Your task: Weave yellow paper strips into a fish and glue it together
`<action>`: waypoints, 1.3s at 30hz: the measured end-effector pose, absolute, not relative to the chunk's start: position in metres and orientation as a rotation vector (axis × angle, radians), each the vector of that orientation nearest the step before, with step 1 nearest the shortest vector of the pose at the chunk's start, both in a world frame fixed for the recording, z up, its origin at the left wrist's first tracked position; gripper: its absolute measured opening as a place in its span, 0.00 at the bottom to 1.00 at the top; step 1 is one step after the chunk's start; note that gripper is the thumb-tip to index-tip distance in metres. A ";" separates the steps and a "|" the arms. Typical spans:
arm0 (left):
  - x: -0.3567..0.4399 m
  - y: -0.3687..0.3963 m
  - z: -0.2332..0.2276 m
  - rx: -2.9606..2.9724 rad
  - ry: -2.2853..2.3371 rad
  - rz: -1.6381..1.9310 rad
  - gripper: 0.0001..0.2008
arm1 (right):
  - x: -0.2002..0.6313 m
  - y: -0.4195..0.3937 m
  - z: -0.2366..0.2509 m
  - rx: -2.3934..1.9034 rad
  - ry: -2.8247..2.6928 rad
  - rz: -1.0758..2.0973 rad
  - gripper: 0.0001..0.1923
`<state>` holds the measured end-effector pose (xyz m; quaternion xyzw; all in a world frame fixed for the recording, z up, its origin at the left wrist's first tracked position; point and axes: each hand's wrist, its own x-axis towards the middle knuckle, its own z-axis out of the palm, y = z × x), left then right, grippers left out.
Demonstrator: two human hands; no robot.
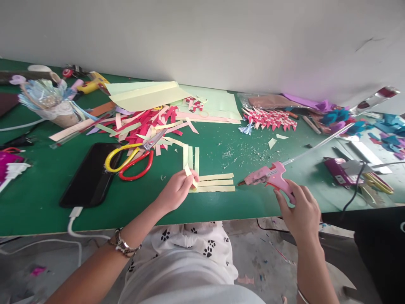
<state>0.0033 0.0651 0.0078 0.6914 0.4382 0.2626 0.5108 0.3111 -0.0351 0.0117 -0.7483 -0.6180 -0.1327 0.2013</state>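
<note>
My left hand (179, 188) is closed, pinching a pale yellow paper strip (187, 170) at the corner of a small woven piece. From that corner, several pale yellow strips (218, 183) run to the right and several pale green strips (190, 155) run away from me. In my right hand (302, 207) is a pink hot glue gun (274, 177), gripped by its handle. Its nozzle points left, close to the ends of the yellow strips, and a long clear glue stick (319, 145) comes out of its back. My fingers hide the woven corner.
Scissors with yellow and red handles (136, 164) lie partly over a black phone (91, 177). Behind are a heap of red and pink strips (148, 122), pale paper sheets (152, 95) and a red-and-pink woven piece (268, 119). A purple power strip (337, 171) sits right.
</note>
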 end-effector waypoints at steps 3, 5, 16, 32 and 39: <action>0.004 0.065 0.007 1.648 1.049 0.637 0.17 | 0.316 -0.028 0.017 -2.098 -1.568 -0.285 0.21; 0.004 0.065 0.006 1.658 1.058 0.637 0.16 | 0.317 -0.017 0.021 -2.123 -1.498 -0.244 0.22; 0.000 0.065 0.008 1.755 1.025 0.623 0.18 | 0.276 0.068 0.023 -2.365 -1.808 -0.015 0.22; 0.000 0.065 0.007 2.038 0.970 0.559 0.14 | 0.151 0.046 0.070 -1.517 -2.064 0.675 0.09; 0.001 0.063 0.012 2.077 0.981 0.507 0.13 | 0.172 0.036 0.066 -1.514 -1.814 0.801 0.11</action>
